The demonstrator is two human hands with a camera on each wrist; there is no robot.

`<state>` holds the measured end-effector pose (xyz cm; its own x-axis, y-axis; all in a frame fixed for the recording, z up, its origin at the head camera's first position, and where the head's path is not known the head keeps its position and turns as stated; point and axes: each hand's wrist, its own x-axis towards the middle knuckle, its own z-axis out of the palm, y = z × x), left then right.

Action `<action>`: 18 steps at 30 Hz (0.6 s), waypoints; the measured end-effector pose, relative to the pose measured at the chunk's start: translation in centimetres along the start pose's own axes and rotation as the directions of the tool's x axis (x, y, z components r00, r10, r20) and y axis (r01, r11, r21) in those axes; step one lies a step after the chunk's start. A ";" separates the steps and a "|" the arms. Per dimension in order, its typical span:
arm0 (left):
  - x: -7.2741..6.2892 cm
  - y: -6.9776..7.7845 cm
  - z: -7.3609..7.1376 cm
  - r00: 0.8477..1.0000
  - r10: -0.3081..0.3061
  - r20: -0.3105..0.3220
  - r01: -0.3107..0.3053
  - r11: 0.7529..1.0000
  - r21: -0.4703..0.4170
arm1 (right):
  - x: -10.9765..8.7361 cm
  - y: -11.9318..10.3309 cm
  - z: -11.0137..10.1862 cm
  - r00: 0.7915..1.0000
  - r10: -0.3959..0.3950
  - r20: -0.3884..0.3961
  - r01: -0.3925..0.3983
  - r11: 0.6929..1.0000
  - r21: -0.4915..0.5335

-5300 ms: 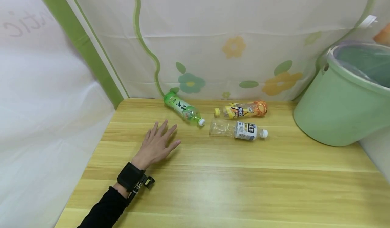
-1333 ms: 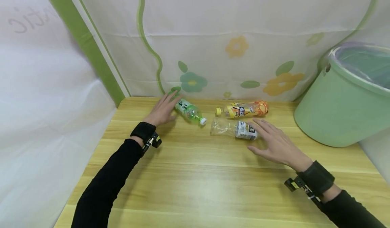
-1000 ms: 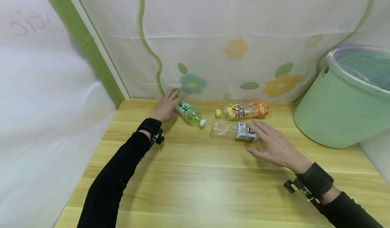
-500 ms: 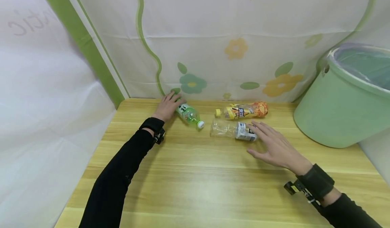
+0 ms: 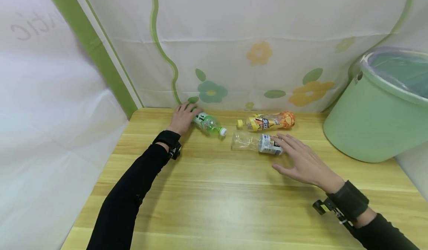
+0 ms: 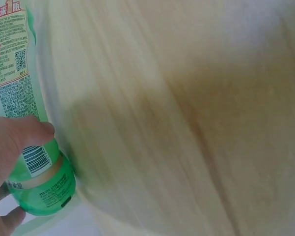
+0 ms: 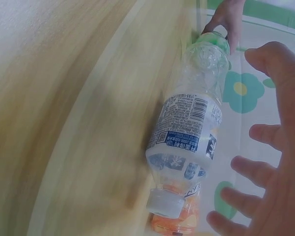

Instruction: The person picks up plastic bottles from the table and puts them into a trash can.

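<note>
While left hand (image 5: 182, 118) grips green bottle (image 5: 209, 124), right hand (image 5: 303, 161) loosely spread

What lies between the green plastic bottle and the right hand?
The clear white-labelled plastic bottle lies on its side between the green plastic bottle and the right hand, as the head view shows.

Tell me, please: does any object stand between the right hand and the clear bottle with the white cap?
Nothing visible does. The right wrist view shows only an open gap between the right hand and the clear bottle. The yellow-capped bottle lies beyond the clear one, not in between.
</note>
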<state>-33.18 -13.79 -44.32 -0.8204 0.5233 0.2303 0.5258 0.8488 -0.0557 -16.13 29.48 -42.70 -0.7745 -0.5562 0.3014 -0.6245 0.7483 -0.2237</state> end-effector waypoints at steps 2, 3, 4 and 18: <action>0.0 -0.1 -0.2 1.000 -0.010 -0.009 0.010 1.000 0.011 | 0.0 0.0 0.0 1.000 0.000 -0.001 0.000 1.000 0.000; 0.0 -0.1 -0.4 1.000 -0.014 -0.014 0.014 1.000 0.011 | -0.1 0.1 -0.1 1.000 0.000 -0.001 0.000 1.000 -0.003; 0.0 -0.1 -0.6 1.000 -0.020 -0.019 0.021 1.000 0.013 | -0.1 0.1 -0.1 1.000 0.001 -0.002 -0.001 1.000 -0.005; 0.5 0.9 -5.1 0.988 -0.104 -0.115 0.105 0.994 0.001 | 0.4 0.3 -0.7 0.999 -0.016 -0.032 0.016 1.000 -0.004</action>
<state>-31.98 -13.18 -39.31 -0.8396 0.4197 0.3448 0.4363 0.8992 -0.0321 -16.49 29.73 -41.96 -0.7606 -0.5566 0.3341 -0.6365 0.7407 -0.2150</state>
